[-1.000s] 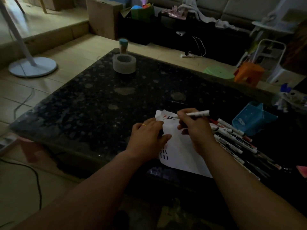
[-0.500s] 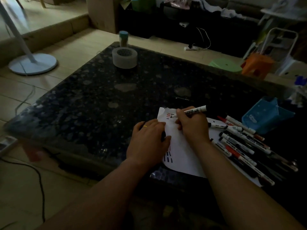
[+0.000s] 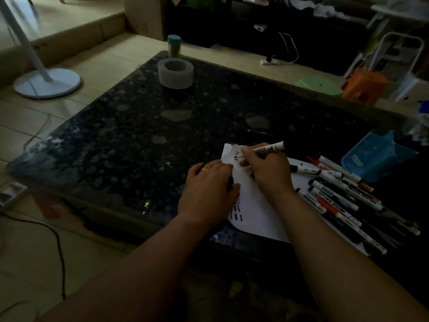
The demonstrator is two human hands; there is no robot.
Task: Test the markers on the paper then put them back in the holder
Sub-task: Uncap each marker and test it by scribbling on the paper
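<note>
In the head view, a slim white marker (image 3: 267, 149) with a printed barrel and a black rear end is gripped in the curled fingers of the right hand (image 3: 264, 173). Its tip is set on the far corner of a white sheet of paper (image 3: 255, 212), where short red and black dashes are seen. More dark dashes are marked near the sheet's near edge. The left hand (image 3: 209, 189), on which a thin yellow ring is worn, is laid palm down on the paper's left edge. A small dark thing shows under its thumb, but whether it is gripped cannot be told. The two hands lie close together, just apart. To the right, a loose heap of markers (image 3: 336, 196) with white barrels and red or black caps is spread partly over the paper. Beyond it a blue plastic holder (image 3: 376, 156) is tipped over on its side. Everything is carried on a dark, glossy, speckled stone table (image 3: 162, 135). At the far left corner a thick roll of clear tape (image 3: 175, 73) is placed, with a small teal-lidded jar (image 3: 174, 46) just behind it. The room is dim. On the tiled floor a round white fan base (image 3: 47, 82) is seen at the left, an orange stool (image 3: 364, 86) and a green stool (image 3: 320, 84) at the far right, and a black cable (image 3: 58, 249) at the near left.
</note>
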